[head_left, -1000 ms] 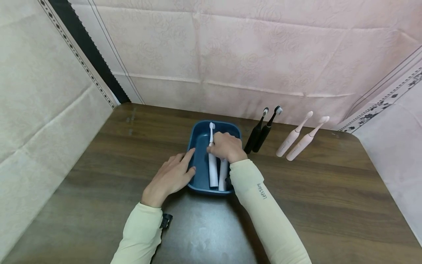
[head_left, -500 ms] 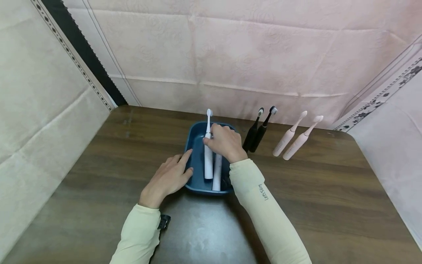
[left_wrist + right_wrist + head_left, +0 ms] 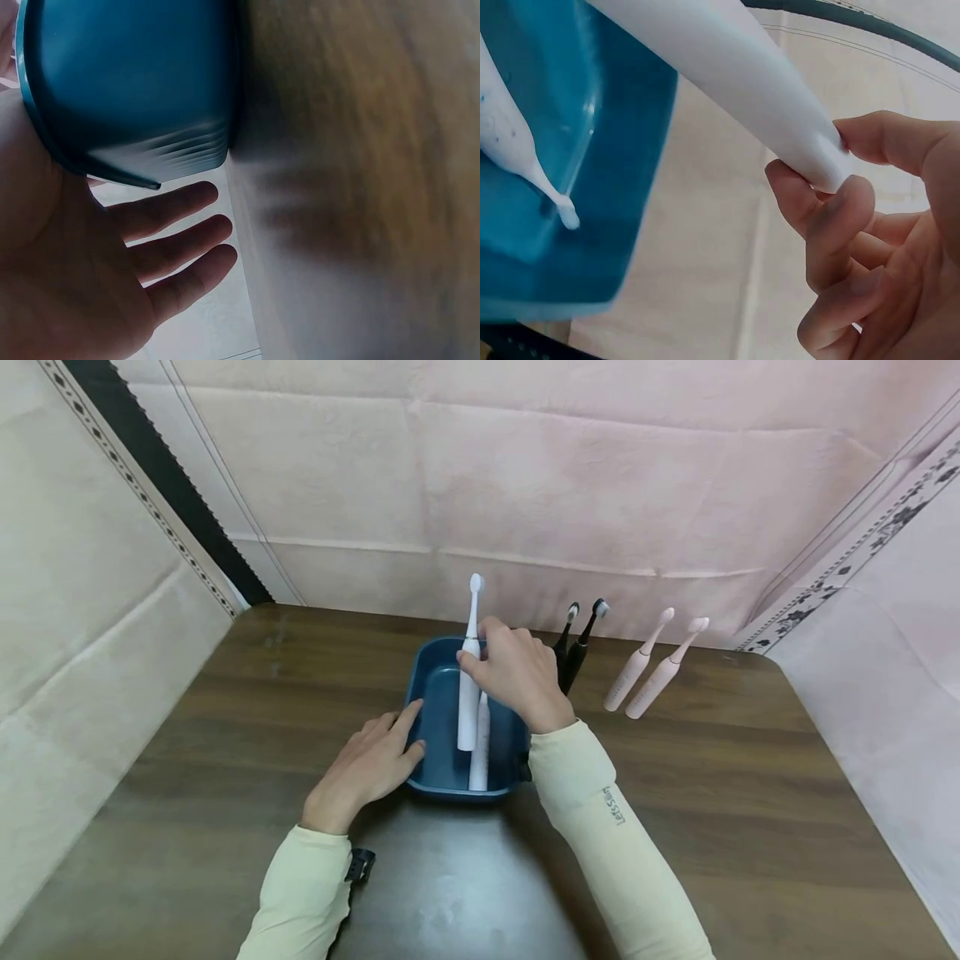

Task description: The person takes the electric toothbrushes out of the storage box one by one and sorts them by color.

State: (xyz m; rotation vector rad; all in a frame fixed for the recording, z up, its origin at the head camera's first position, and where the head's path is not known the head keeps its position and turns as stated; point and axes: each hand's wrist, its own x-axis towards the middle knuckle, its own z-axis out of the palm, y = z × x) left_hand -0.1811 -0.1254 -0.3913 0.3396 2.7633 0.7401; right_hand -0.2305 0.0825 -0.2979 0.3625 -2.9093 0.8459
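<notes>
My right hand [image 3: 521, 677] pinches a white electric toothbrush [image 3: 468, 702] near its neck, between thumb and fingertips. The brush points head up and is raised above the blue tray [image 3: 438, 727]. In the right wrist view its smooth handle [image 3: 727, 67] slants down into my fingertips. A second white electric toothbrush [image 3: 478, 756] lies inside the tray, its upper part partly covered by the held one in the head view. My left hand [image 3: 367, 772] rests at the tray's left rim. In the left wrist view its fingers [image 3: 187, 277] reach out loosely beside the tray's wall.
Two black electric toothbrushes [image 3: 576, 656] stand behind my right hand, partly hidden by it. Farther right are two pale pink ones [image 3: 652, 689]. The wooden table [image 3: 735, 793] ends at a pink cloth backdrop [image 3: 360, 485], close behind the tray.
The held white toothbrush has risen up out of the tray with my right hand. The second one shows more now. My left hand stays at the rim while the view shifts slightly.
</notes>
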